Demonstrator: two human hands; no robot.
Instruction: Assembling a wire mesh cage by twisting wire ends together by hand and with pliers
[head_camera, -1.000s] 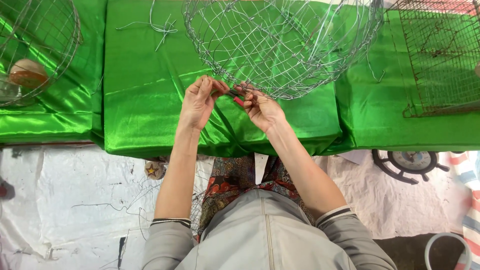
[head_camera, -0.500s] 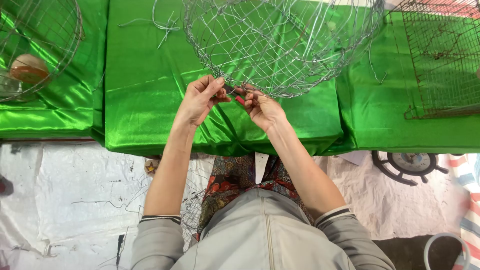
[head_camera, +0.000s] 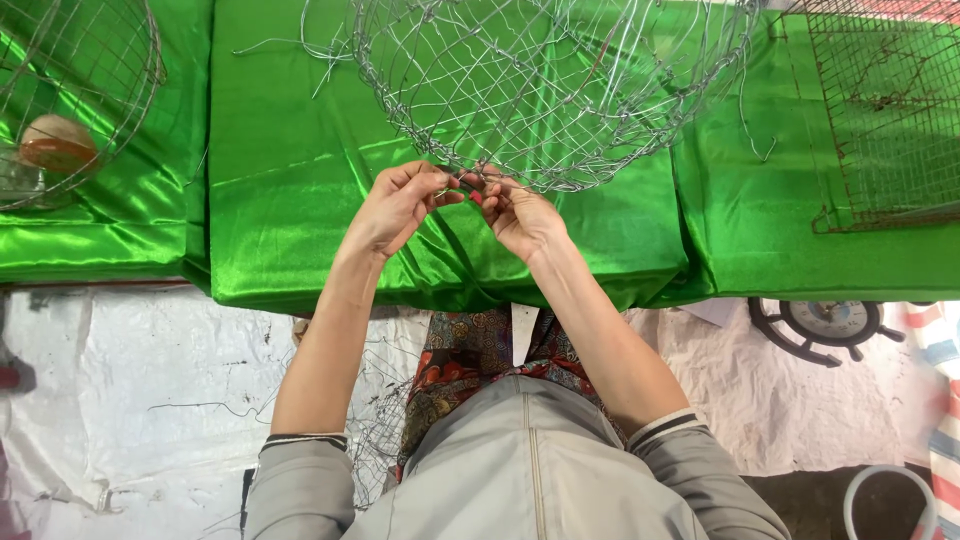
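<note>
Both hands have barely shifted since 0.5 s ago. Left hand (head_camera: 395, 205) and right hand (head_camera: 515, 212) fingers stay pinched narrow on the near rim of the wire basket (head_camera: 560, 90), upper centre, on the green table (head_camera: 290, 180).

Bright, even daylight, sharp focus throughout, with sheen glaring off the green satin cloth (head_camera: 300, 200) and only soft shadows.

Bare metal wire basket (head_camera: 560, 90); glossy green, seemingly satin cloth (head_camera: 300, 200).
</note>
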